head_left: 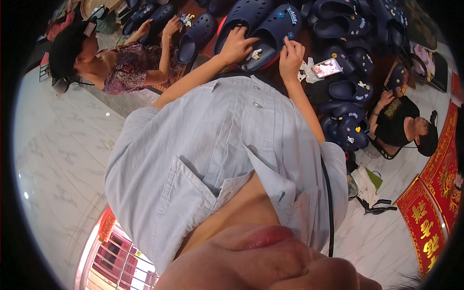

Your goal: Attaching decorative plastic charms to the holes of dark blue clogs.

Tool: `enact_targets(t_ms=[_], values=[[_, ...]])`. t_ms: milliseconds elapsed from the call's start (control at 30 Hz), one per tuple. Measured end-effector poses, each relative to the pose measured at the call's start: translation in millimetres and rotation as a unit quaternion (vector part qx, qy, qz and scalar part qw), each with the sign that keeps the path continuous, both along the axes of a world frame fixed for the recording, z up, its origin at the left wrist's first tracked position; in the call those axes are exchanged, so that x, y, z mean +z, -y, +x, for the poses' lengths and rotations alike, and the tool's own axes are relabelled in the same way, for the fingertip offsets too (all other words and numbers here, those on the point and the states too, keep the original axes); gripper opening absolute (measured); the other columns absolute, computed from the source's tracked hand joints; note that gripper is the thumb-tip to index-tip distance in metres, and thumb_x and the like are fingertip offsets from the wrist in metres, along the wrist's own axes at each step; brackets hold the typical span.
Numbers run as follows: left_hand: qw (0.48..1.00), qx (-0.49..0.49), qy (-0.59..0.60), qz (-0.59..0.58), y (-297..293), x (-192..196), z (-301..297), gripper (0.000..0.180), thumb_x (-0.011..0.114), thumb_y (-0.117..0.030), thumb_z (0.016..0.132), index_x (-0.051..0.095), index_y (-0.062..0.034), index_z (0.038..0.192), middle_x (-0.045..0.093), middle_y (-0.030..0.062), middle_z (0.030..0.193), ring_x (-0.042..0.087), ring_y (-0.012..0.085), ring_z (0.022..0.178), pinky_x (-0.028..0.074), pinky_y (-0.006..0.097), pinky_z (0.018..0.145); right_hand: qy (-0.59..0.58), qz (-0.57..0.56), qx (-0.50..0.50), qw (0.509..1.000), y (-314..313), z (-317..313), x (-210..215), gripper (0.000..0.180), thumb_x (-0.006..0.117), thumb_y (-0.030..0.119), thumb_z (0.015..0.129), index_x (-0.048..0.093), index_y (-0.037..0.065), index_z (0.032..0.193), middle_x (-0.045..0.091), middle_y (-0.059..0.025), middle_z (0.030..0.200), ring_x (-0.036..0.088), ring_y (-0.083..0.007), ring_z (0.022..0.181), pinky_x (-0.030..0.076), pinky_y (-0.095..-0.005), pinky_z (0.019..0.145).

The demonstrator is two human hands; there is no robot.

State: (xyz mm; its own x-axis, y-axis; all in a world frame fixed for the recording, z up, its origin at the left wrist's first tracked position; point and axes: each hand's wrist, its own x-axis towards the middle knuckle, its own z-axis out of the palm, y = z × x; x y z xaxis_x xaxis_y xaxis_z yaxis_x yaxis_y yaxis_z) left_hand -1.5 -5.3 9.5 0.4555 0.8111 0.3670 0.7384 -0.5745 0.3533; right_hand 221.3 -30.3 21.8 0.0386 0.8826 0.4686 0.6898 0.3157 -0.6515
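A navy clog [275, 24] with holes lies before me, its top carrying blue letter and flower charms. My left hand [235, 47] grips this clog near its opening, fingers curled at the edge and one finger stretched across. Inside the shoe, by that hand, sits a small white-and-yellow charm [254, 53]. At the clog's right side my right hand [292, 57] pinches with thumb and fingertips at a small blue charm [290, 36], partly hidden by the fingers. The mating navy clog [246, 13] lies just left, close against my left hand.
Several decorated navy clogs are piled to the right, one a single clog [345, 90]. A lit phone [326, 68] lies beside a white piece [308, 71]. Another clog [197, 36] rests at left near a person [121, 63] handling shoes. A second person [401, 121] sits at right.
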Motion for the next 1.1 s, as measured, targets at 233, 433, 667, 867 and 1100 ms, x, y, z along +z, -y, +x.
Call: enact_targets(t_ms=[233,433,667,867,1100], values=[[1.0,0.0,0.0,-0.029,0,1,0,0.043,0.069,-0.019,0.073,0.071,-0.0226,0.116,0.053,0.0232,0.12,0.05,0.0377,0.11,0.043,0.045,0.09,0.09,-0.023,0.011,0.996,13,-1,-4,0.058,0.06,-0.009,0.076,0.06,0.006,0.131,0.053,-0.0154,0.11,0.047,-0.0324,0.102,0.042,-0.0408,0.089],[0.999,0.003,-0.005,-0.034,2,1,0,0.045,0.068,-0.019,0.074,0.069,-0.0237,0.119,0.052,0.0248,0.122,0.05,0.0394,0.111,0.043,0.046,0.093,0.114,-0.023,0.03,0.993,11,3,3,0.058,0.06,-0.01,0.073,0.062,0.006,0.129,0.053,-0.0146,0.106,0.048,-0.0335,0.101,0.042,-0.0422,0.089],[0.997,-0.028,-0.006,-0.077,-1,16,-10,0.04,0.07,-0.014,0.079,0.07,-0.0228,0.118,0.053,0.0224,0.123,0.049,0.039,0.116,0.043,0.045,0.1,0.07,0.001,0.009,0.997,9,16,21,0.043,0.061,-0.007,0.077,0.069,0.008,0.116,0.057,-0.013,0.101,0.051,-0.031,0.097,0.044,-0.0411,0.085],[0.989,-0.032,0.122,-0.082,3,37,-44,0.032,0.067,-0.001,0.08,0.072,-0.0146,0.109,0.061,0.0106,0.119,0.059,0.0298,0.113,0.05,0.037,0.094,0.092,0.065,0.172,0.979,11,8,48,0.032,0.065,-0.002,0.072,0.07,0.008,0.103,0.06,-0.0092,0.096,0.057,-0.0301,0.091,0.046,-0.041,0.082],[0.963,0.084,0.233,-0.108,11,43,-59,0.023,0.061,0.003,0.083,0.072,-0.0069,0.101,0.068,0.0099,0.103,0.068,0.0297,0.091,0.055,0.035,0.081,0.107,-0.092,0.415,0.899,9,-35,33,0.02,0.067,0.008,0.075,0.069,0.009,0.095,0.062,-0.0083,0.096,0.06,-0.0288,0.094,0.048,-0.0414,0.082]])
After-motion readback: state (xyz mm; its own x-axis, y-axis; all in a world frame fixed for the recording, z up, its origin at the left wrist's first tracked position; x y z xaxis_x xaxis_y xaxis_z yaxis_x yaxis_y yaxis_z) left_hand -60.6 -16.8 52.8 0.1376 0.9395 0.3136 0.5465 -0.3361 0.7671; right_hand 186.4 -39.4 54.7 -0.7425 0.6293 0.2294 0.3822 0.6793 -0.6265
